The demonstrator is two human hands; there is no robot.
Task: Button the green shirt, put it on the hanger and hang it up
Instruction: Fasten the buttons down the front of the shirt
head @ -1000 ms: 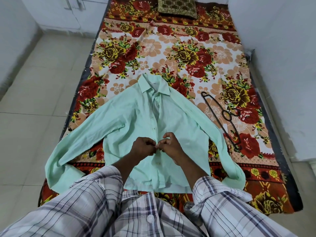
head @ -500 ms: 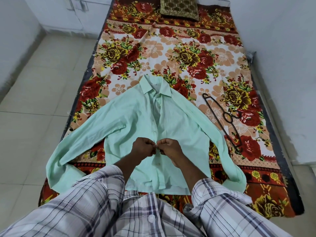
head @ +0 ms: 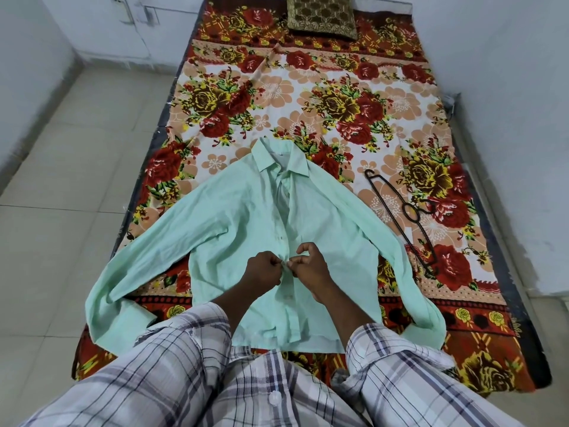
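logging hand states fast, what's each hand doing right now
left hand: closed, pinching the green shirt at its front edge.
right hand: closed, pinching the same front edge.

I see the green shirt [head: 234,229] spread flat on the floral bed [head: 323,97], both hands, left hand [head: 263,268] and right hand [head: 309,266], pinching its front placket mid-chest; the hanger [head: 406,217] lies near the bed's right edge.

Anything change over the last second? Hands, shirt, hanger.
Nothing visibly changed. The left hand and right hand still pinch the front of the green shirt at the same middle button; the hanger lies untouched on the bedsheet.
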